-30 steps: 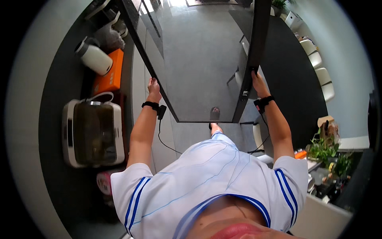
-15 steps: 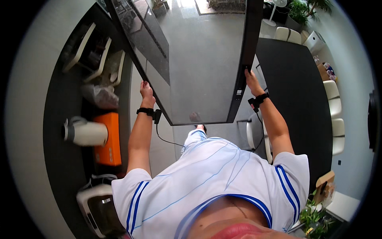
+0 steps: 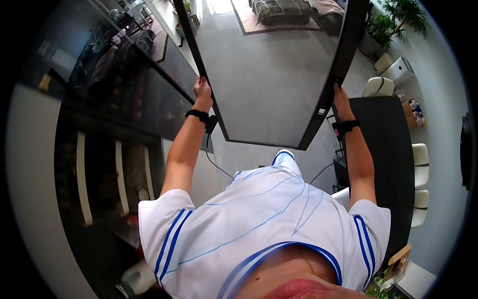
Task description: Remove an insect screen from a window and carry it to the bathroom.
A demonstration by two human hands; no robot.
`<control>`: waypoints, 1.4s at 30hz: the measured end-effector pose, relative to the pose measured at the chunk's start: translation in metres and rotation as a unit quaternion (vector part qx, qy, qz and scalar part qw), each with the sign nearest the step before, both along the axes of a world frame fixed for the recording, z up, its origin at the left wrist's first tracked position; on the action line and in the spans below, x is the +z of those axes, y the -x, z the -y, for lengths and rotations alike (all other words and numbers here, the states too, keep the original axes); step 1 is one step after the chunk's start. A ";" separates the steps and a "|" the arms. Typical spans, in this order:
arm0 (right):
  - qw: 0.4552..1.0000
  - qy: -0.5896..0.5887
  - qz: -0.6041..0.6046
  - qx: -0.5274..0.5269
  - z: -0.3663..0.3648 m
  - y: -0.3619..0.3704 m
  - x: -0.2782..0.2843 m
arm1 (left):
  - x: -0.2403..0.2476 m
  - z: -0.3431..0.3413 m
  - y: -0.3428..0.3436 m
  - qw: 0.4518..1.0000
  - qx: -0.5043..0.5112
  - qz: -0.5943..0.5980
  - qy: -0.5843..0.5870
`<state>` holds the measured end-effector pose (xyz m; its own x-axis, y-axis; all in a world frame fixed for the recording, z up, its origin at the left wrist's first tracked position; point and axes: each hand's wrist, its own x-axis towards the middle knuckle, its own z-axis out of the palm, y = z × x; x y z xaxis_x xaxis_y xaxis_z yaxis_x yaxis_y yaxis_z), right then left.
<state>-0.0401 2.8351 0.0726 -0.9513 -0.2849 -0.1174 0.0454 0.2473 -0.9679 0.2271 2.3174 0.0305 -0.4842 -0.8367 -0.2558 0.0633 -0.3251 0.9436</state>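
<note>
I carry a large flat panel with a thin black frame (image 3: 318, 124) out in front of me, and its face shows grey floor and a rug. My left hand (image 3: 202, 92) grips the panel's left edge. My right hand (image 3: 341, 98) grips its right edge. Each wrist wears a black band. The panel's lower edge hangs just above my foot in a white shoe (image 3: 285, 155).
A dark glass-fronted cabinet (image 3: 124, 99) runs along my left. On my right is a dark table (image 3: 386, 149) with white chairs (image 3: 420, 159) beside it. Potted plants (image 3: 398, 20) stand at the far right. A thin cable (image 3: 219, 168) lies on the grey floor.
The counter with the orange item, white jug and small oven has slid down and out of view on my left. Both hands keep their grip on the panel's edges.
</note>
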 end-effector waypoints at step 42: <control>0.908 0.062 -0.106 0.401 1.255 0.788 -0.051 | -0.122 1.006 0.566 0.912 0.410 -0.022 0.002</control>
